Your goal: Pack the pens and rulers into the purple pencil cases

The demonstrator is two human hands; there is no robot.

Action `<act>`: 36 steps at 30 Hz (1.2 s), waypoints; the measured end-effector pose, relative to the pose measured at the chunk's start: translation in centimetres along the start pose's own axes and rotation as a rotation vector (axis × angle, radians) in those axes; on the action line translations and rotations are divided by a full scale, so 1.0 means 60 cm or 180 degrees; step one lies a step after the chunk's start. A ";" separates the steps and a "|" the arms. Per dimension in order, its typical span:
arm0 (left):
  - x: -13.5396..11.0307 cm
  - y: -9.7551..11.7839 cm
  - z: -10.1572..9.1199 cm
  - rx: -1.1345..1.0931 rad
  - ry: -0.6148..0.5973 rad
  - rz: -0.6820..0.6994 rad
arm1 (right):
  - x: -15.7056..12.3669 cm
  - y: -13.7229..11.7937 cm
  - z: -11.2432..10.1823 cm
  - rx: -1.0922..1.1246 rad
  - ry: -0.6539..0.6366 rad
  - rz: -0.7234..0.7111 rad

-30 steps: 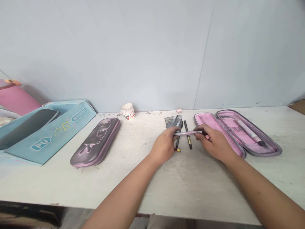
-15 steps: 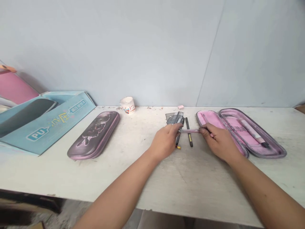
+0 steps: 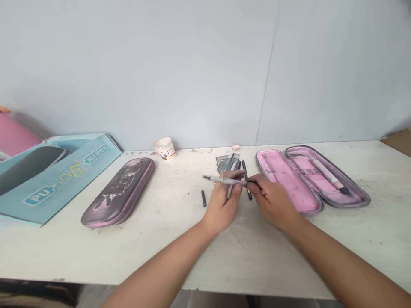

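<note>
My left hand [image 3: 224, 201] and my right hand [image 3: 271, 199] meet over the middle of the white table [image 3: 160, 244]. Together they pinch a slim pale pen [image 3: 224, 181] held level, its bare tip pointing left. A small dark cap [image 3: 203, 198] lies on the table just left of my left hand. Behind the hands lie a black pen [image 3: 246, 185] and some clear rulers [image 3: 227, 161]. To the right an open pencil case with pink lining [image 3: 289, 182] holds a white marker [image 3: 330, 182].
A closed purple pencil case [image 3: 120, 191] lies to the left, with a light blue box [image 3: 61, 177] beyond it. A small paper cup [image 3: 163, 148] and a pink eraser [image 3: 236, 147] sit by the wall.
The pen has shifted left between my hands and its tip now shows bare. A small dark cap now lies on the table left of my left hand.
</note>
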State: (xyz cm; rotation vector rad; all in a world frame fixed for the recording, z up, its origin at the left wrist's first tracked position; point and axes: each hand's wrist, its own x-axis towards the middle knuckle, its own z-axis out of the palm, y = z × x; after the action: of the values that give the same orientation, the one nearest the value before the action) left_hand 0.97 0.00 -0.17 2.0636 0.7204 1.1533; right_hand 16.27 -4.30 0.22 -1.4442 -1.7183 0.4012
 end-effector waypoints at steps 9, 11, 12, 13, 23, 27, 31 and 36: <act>0.010 -0.004 -0.007 0.0796 0.0448 -0.0413 | 0.010 0.019 -0.008 0.1055 0.0311 0.0574; 0.009 -0.003 -0.005 0.1035 0.0304 -0.0259 | 0.018 0.031 -0.014 0.1521 0.0492 0.0632; 0.007 -0.002 -0.003 0.1156 0.0200 -0.0163 | 0.021 0.036 -0.015 0.1801 0.0617 0.0615; 0.005 -0.001 -0.001 0.1277 0.0093 -0.0058 | 0.024 0.039 -0.016 0.2090 0.0744 0.0576; -0.001 0.001 0.011 0.1940 -0.0683 0.0348 | 0.035 0.039 -0.024 0.3366 0.1409 0.0454; -0.002 0.001 0.012 0.1970 -0.0797 0.0395 | 0.033 0.039 -0.022 0.3325 0.1246 0.0468; -0.002 0.000 0.011 0.1847 -0.0847 0.0362 | 0.023 0.033 -0.025 0.2779 0.0398 0.0604; -0.003 0.015 0.004 0.0598 -0.1519 -0.0288 | 0.010 0.016 -0.039 0.2772 -0.0494 0.0555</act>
State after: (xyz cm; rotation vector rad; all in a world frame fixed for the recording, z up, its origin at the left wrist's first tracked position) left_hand 1.21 -0.75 0.35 2.3134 0.6923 0.5221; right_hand 18.66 -4.07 1.21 -0.9172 -1.2573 1.2065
